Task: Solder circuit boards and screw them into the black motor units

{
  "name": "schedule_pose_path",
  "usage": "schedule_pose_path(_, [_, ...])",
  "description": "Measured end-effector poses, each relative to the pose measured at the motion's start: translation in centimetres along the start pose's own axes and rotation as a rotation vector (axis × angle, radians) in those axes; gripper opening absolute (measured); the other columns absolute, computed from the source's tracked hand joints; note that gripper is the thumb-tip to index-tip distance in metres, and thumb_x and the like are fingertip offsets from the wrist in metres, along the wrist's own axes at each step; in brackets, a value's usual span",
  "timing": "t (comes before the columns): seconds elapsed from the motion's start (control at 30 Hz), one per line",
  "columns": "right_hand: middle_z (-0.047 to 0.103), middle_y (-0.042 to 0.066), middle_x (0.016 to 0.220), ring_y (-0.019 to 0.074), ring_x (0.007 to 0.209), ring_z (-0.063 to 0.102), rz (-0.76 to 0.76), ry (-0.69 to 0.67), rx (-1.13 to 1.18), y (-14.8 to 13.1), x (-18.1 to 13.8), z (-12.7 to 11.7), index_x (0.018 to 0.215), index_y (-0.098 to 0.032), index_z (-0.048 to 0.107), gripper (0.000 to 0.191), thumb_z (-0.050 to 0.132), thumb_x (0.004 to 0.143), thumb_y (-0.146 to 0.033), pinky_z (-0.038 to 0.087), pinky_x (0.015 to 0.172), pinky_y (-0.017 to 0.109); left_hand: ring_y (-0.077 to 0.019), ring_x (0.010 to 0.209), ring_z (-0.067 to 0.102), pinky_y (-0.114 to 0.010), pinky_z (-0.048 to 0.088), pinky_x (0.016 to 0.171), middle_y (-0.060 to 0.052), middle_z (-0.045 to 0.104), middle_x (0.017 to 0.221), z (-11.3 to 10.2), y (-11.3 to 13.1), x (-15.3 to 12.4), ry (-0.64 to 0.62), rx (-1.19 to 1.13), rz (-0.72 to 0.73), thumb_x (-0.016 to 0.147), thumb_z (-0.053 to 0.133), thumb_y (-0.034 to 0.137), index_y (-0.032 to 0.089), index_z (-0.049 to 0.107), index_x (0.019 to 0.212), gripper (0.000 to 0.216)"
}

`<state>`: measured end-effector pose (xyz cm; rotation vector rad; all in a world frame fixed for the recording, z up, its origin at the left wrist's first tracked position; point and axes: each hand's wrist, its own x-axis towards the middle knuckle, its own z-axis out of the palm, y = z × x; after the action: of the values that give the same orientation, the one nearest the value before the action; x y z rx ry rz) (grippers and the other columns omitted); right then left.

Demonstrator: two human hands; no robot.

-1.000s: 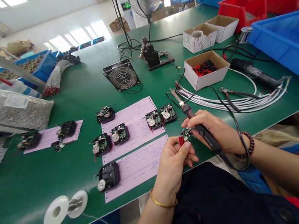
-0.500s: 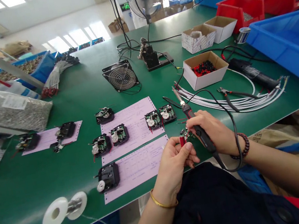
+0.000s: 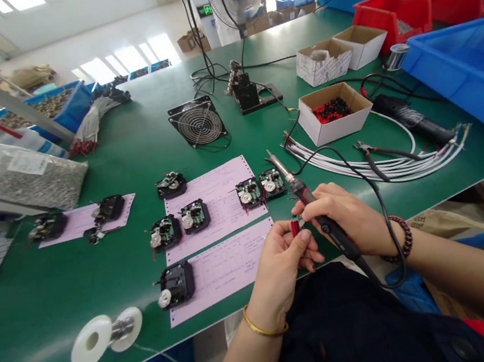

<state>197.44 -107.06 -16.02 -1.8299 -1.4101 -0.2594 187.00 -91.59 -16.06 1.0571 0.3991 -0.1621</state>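
My left hand (image 3: 283, 255) is closed, pinching a small red striped piece (image 3: 295, 228) between thumb and fingers; whether it is wires or a solid part I cannot tell. A tiny green board (image 3: 298, 219) shows just above it, at the fingertips of both hands. In my right hand (image 3: 356, 220) lies a soldering iron (image 3: 299, 188), its metal tip pointing up and to the left, apart from the pinched piece. The thumb and index finger of this hand touch the green board. Its cable loops over the right wrist.
Black modules with circuit boards (image 3: 195, 215) sit on and beside pink sheets (image 3: 234, 270) to the left. A solder spool (image 3: 92, 343) lies near the front edge. Cutters (image 3: 386, 150), white cables (image 3: 347, 170) and a box of red and black parts (image 3: 334, 121) are right. An iron stand (image 3: 248, 95) stands behind.
My right hand has shifted slightly and the iron's tip has swung left. The small parts under the right fingers are now mostly covered. My left hand has stayed in place.
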Motion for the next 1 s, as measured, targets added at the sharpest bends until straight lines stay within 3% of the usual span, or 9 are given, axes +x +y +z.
schedule_pose_path(0.27, [0.071, 0.007, 0.1, 0.021, 0.087, 0.059, -0.027, -0.026, -0.047, -0.5, 0.1, -0.32, 0.112, -0.024, 0.053, 0.01, 0.055, 0.102, -0.024, 0.043, 0.078, 0.035, -0.0086, 0.051, 0.064, -0.015, 0.043, 0.044, 0.004, 0.068, 0.066, -0.02, 0.0, 0.01, -0.005, -0.003, 0.015, 0.072, 0.089, 0.05, 0.018, 0.053, 0.093, 0.052])
schedule_pose_path(0.6, [0.067, 0.004, 0.097, 0.0204, 0.086, 0.055, 0.027, 0.018, 0.051, -0.33, -0.21, 0.04, 0.113, -0.025, 0.052, 0.021, 0.062, 0.096, -0.019, 0.044, 0.08, 0.035, -0.008, 0.051, 0.064, -0.014, 0.044, 0.045, 0.004, 0.068, 0.067, -0.06, 0.01, -0.1, -0.021, -0.014, 0.011, 0.074, 0.088, 0.046, 0.018, 0.053, 0.092, 0.048])
schedule_pose_path(0.83, [0.063, 0.001, 0.089, 0.0188, 0.08, 0.055, 0.036, 0.032, 0.061, -0.67, 0.08, 0.22, 0.112, -0.025, 0.05, 0.023, 0.055, 0.095, -0.01, 0.045, 0.073, 0.033, -0.0077, 0.052, 0.063, -0.014, 0.044, 0.046, 0.004, 0.068, 0.066, 0.12, 0.07, -0.3, -0.036, -0.037, -0.014, 0.073, 0.088, 0.046, 0.018, 0.054, 0.092, 0.049])
schedule_pose_path(1.0, [0.061, 0.003, 0.091, 0.0207, 0.082, 0.054, 0.044, 0.132, -0.042, -0.2, -0.37, 0.25, 0.112, -0.026, 0.049, 0.023, 0.057, 0.094, -0.012, 0.046, 0.071, 0.035, -0.0079, 0.053, 0.064, -0.014, 0.044, 0.047, 0.004, 0.069, 0.068, 0.15, 0.18, -0.39, -0.022, -0.046, -0.024, 0.072, 0.089, 0.046, 0.019, 0.052, 0.093, 0.051])
